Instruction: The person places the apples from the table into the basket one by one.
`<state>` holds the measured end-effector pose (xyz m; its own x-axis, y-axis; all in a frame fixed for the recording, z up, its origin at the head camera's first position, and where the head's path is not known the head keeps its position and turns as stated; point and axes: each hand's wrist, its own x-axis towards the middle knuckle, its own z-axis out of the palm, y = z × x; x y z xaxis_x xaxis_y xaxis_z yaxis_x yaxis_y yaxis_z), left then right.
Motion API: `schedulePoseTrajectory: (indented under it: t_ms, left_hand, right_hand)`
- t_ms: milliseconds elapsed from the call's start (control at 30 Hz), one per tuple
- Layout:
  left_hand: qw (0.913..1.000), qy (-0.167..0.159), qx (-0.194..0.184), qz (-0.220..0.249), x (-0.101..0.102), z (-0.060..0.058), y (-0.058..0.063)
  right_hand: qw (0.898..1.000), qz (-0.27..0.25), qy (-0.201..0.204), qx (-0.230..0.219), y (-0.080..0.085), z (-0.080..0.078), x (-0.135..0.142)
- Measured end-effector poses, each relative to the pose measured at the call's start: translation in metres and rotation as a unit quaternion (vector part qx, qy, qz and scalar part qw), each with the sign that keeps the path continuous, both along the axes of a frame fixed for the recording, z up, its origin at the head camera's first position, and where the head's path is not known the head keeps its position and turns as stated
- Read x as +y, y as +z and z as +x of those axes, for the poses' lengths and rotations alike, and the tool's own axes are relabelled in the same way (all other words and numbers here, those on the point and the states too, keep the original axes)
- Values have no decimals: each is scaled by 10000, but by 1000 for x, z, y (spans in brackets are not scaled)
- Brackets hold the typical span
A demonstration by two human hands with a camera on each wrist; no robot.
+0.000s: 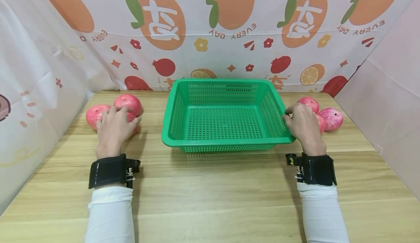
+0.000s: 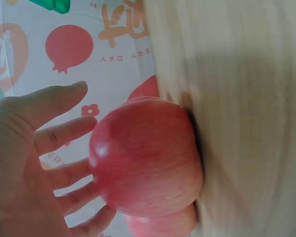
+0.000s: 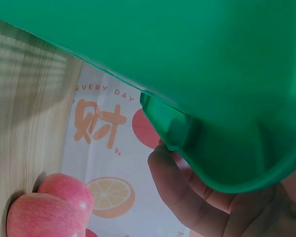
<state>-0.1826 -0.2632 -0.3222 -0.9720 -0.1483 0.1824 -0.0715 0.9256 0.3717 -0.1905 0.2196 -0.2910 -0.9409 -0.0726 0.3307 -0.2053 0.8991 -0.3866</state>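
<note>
Printed cloth (image 1: pixel 234 49) behind, only the head view shows inside the basket (image 1: pixel 220 141).

You have one green basket (image 1: pixel 223 141) at 12 o'clock, three red apples (image 1: pixel 127 103) at 11 o'clock, two more apples (image 1: pixel 309 103) and one speckled pink-purple fruit (image 1: pixel 333 118) at 1 o'clock, one left hand (image 1: pixel 113 128), one right hand (image 1: pixel 303 126), two black wristbands (image 1: pixel 106 172), two white sleeves (image 1: pixel 110 215), one bench (image 1: pixel 213 199)

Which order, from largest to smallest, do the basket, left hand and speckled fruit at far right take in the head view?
1. Basket, easily the largest
2. Left hand
3. Speckled fruit, judged by its visible part
</note>
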Motion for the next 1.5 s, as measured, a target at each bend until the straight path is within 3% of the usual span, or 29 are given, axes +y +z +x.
schedulePoseTrajectory:
  t_ms: [500,967,1333,1500]
  left_hand:
    - [9996,271,85,-37,-4,-1,-11]
    - [9971,-63,-725,221,-10,-2,-15]
    - [9972,-46,-687,298,-9,-3,-16]
    - [9978,-104,-547,347,-9,1,-10]
  right_hand:
    - [10000,3,-38,-42,0,0,0]
    - [10000,7,-41,-41,0,0,0]
    - [10000,-31,-30,59,-1,-1,0]
    - [9999,-35,0,96,-2,-1,0]
